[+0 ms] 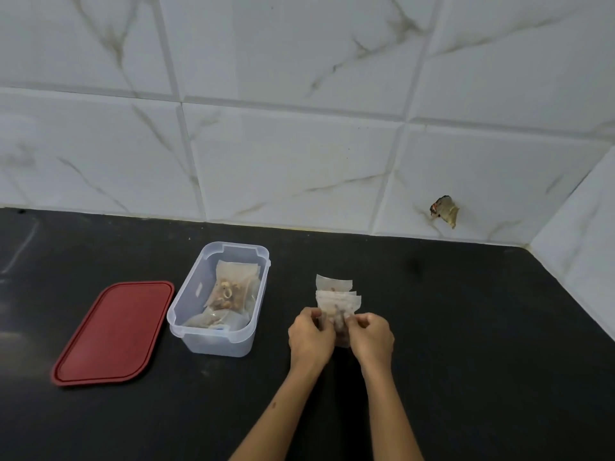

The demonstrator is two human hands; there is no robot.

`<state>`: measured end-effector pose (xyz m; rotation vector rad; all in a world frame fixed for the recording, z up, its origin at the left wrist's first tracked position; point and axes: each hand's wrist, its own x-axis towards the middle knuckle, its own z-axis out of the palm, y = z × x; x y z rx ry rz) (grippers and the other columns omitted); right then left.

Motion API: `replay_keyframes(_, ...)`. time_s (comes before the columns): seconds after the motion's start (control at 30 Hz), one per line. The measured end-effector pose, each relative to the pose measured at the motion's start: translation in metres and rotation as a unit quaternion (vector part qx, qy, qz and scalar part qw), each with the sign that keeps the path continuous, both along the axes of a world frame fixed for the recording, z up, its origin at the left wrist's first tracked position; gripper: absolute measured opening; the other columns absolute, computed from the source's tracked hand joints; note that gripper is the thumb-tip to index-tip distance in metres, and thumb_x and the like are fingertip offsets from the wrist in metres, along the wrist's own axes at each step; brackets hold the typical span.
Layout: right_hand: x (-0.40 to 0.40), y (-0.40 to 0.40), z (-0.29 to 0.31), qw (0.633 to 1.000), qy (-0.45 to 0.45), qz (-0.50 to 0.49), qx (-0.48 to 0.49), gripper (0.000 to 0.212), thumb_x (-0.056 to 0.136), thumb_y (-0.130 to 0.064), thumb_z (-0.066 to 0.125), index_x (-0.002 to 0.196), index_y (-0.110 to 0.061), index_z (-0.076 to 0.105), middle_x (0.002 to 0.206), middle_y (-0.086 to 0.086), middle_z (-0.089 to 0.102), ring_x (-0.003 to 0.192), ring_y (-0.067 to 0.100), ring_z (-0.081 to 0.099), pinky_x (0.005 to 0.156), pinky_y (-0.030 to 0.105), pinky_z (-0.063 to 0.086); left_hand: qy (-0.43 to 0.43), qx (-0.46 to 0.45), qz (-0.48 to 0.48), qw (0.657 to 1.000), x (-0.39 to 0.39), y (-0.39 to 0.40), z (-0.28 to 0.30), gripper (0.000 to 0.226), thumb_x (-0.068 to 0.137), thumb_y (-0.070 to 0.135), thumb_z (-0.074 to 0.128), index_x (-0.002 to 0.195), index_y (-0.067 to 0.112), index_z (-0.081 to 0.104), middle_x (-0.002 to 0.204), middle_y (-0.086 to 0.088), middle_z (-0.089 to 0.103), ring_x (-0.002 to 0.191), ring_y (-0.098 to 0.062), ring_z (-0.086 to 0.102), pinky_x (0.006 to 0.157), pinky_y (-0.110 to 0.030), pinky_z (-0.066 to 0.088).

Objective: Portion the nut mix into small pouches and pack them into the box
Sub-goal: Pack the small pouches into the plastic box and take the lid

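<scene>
On the dark surface (466,327), the red lid (114,332) lies flat at about 8 o'clock, just beside the clear box (219,297) at 9 o'clock, which holds filled pouches (229,291) of nut mix. Toward 5 o'clock of centre, the left hand (311,337) and right hand (371,339) meet — their fingers (316,316) are curled, pinching a small pouch (337,322) between them. Just beyond it, at its 12 o'clock, a fanned stack of pouches (336,289) stands. A damaged patch (445,210) marks the tiled wall (299,144) at 2 o'clock.
</scene>
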<state>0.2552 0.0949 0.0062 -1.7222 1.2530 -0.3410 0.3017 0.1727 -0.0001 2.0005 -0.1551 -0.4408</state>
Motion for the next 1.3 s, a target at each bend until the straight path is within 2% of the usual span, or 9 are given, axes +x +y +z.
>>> replay_keyframes(0.3,0.001,0.023,0.03,0.999,-0.043,0.016,-0.015,0.019,0.087,-0.03,0.064,0.1,-0.022,0.052,0.094,-0.003,0.062,0.086,0.014,0.061,0.075,0.032,0.052,-0.058,0.004,0.002,0.998,0.008,0.026,0.026,0.021,0.092,0.017,0.061,0.112,0.013,0.061,0.104,0.001,0.068,0.086,-0.007,0.061,0.067,-0.009,0.045)
replay_keyframes(0.4,0.011,0.045,0.062,0.992,-0.092,0.074,-0.047,0.025,0.089,-0.027,0.061,0.109,-0.025,0.044,0.086,-0.009,0.055,0.087,0.014,0.062,0.082,0.039,0.055,-0.119,-0.026,0.007,0.993,0.023,0.052,0.055,0.026,0.09,0.012,0.062,0.115,0.016,0.058,0.101,0.0,0.071,0.077,-0.002,0.062,0.059,-0.006,0.047)
replay_keyframes(0.5,0.028,0.069,0.092,0.977,-0.106,0.18,-0.048,0.032,0.092,-0.022,0.058,0.117,-0.028,0.039,0.082,-0.012,0.054,0.079,0.005,0.059,0.074,0.028,0.055,-0.158,0.008,0.013,0.987,0.047,0.086,0.086,0.034,0.091,0.014,0.062,0.123,0.021,0.057,0.099,-0.002,0.07,0.08,-0.009,0.066,0.068,-0.018,0.052)
replay_keyframes(0.63,0.063,0.1,0.102,0.957,-0.053,0.282,-0.051,0.035,0.092,-0.017,0.053,0.125,-0.026,0.044,0.114,0.0,0.058,0.094,0.012,0.059,0.064,0.018,0.047,-0.14,0.103,0.007,0.985,0.086,0.129,0.103,0.034,0.088,0.016,0.061,0.121,0.02,0.06,0.094,-0.006,0.072,0.085,-0.02,0.067,0.083,-0.036,0.055)
replay_keyframes(0.77,0.093,0.126,0.101,0.934,0.059,0.344,-0.074,0.033,0.094,-0.016,0.048,0.126,-0.016,0.048,0.122,0.008,0.052,0.104,0.022,0.056,0.075,0.027,0.046,-0.041,0.162,-0.051,0.985,0.109,0.148,0.096,0.046,0.083,0.019,0.061,0.129,0.015,0.054,0.109,-0.014,0.067,0.097,-0.027,0.066,0.087,-0.042,0.055)
replay_keyframes(0.9,0.109,0.139,0.096,0.909,0.153,0.371,-0.115,0.027,0.094,-0.015,0.051,0.119,-0.007,0.055,0.103,0.009,0.056,0.086,0.018,0.053,0.071,0.026,0.041,-0.022,0.206,-0.087,0.974,0.118,0.153,0.088,0.047,0.086,0.02,0.06,0.13,0.01,0.052,0.121,-0.016,0.061,0.102,-0.025,0.061,0.082,-0.031,0.049)
replay_keyframes(1.1,0.111,0.145,0.091,0.904,0.179,0.343,-0.179,0.028,0.093,-0.016,0.053,0.12,-0.01,0.054,0.123,0.01,0.051,0.112,0.024,0.052,0.089,0.032,0.046,-0.04,0.269,-0.158,0.949,0.12,0.154,0.085,0.038,0.091,0.013,0.055,0.129,0.007,0.051,0.127,-0.012,0.055,0.091,-0.017,0.048,0.075,-0.026,0.04)
replay_keyframes(1.23,0.11,0.152,0.088,0.899,0.152,0.351,-0.213,0.024,0.094,-0.011,0.048,0.116,-0.004,0.055,0.123,0.015,0.051,0.113,0.028,0.051,0.09,0.035,0.044,-0.053,0.273,-0.175,0.944,0.118,0.153,0.083,0.034,0.093,0.011,0.053,0.126,0.006,0.055,0.094,-0.001,0.051,0.077,-0.012,0.048,0.057,-0.019,0.038)
replay_keyframes(1.3,0.11,0.154,0.087,0.895,0.142,0.366,-0.21,0.023,0.094,-0.007,0.044,0.11,0.001,0.057,0.118,0.019,0.057,0.109,0.032,0.055,0.086,0.035,0.044,-0.046,0.292,-0.196,0.935,0.117,0.151,0.082,0.035,0.089,0.006,0.057,0.124,0.008,0.058,0.097,-0.003,0.052,0.082,-0.015,0.051,0.057,-0.019,0.039)
